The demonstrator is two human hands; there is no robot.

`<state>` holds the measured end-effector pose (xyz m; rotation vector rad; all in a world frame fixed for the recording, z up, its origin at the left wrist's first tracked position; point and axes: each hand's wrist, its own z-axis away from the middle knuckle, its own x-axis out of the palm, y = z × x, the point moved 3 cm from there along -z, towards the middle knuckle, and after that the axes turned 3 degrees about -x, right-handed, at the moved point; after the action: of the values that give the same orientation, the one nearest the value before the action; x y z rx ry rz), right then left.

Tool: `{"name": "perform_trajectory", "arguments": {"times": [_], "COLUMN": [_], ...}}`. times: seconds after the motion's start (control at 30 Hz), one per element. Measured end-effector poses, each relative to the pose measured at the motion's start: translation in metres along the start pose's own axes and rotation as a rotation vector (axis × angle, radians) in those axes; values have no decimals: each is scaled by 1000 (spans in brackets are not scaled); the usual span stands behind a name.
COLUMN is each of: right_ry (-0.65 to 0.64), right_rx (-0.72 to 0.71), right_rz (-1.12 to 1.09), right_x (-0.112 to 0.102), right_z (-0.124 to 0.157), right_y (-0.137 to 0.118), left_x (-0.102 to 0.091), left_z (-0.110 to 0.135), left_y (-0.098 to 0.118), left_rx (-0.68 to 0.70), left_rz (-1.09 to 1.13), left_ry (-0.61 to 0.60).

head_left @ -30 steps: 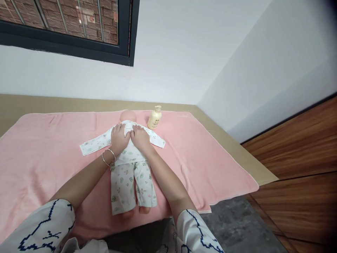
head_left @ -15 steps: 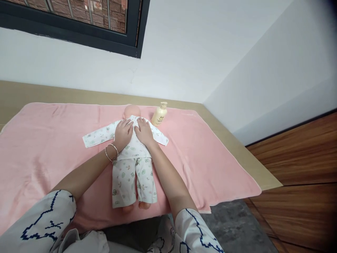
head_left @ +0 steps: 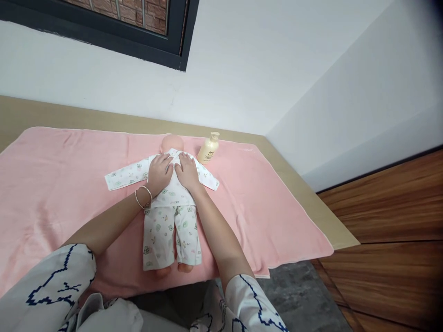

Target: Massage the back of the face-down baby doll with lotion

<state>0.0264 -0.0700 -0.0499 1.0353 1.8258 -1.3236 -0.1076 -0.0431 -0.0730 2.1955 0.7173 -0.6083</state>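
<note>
A baby doll (head_left: 171, 216) in white printed pyjamas lies on a pink towel (head_left: 62, 184), head toward the wall and feet toward me. My left hand (head_left: 159, 173) rests flat on the doll's upper torso, fingers stretched out, with bangles on the wrist. My right hand (head_left: 187, 171) lies flat beside it on the same chest area, fingers extended. The two hands nearly touch at the middle. The doll's sleeves spread out to both sides. A cream pump bottle (head_left: 208, 149) stands upright just right of the doll's head.
The towel covers a tan table (head_left: 304, 193) set against a white wall under a dark-framed window (head_left: 138, 32). The table's right edge drops to a wooden floor (head_left: 391, 216) and a grey mat (head_left: 304, 299).
Both hands slid up the doll's torso from its middle toward the shoulders and stay flat there. The camera tilted slightly, shifting the scene.
</note>
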Motion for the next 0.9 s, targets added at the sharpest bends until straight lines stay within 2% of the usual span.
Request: {"name": "perform_trajectory", "arguments": {"times": [0.1,0.2,0.3,0.4,0.53,0.73,0.9], "right_ry": [-11,18,103,120,-4,124,-43], "right_rx": [-24,-72,-111,-172,-221,-181,-240], "right_rz": [7,17,15,22,44,10,27], "right_x": [-5,-16,-23,-18,-5,-13,-3], "right_z": [2,4,7,9,10,13,15], "right_y": [-4,-11,-20,-27,-30,-32,-39], "left_x": [-1,-1,0,2,4,4,4], "left_z": [2,5,9,11,11,13,13], "left_y": [-1,-4,-10,-14,-16,-16,-16], "left_rx": [-9,-15,-23,-15,-16,-25,-46], "left_rz": [47,113,183,221,222,244,237], "left_ry": [7,93,184,214,211,222,227]}}
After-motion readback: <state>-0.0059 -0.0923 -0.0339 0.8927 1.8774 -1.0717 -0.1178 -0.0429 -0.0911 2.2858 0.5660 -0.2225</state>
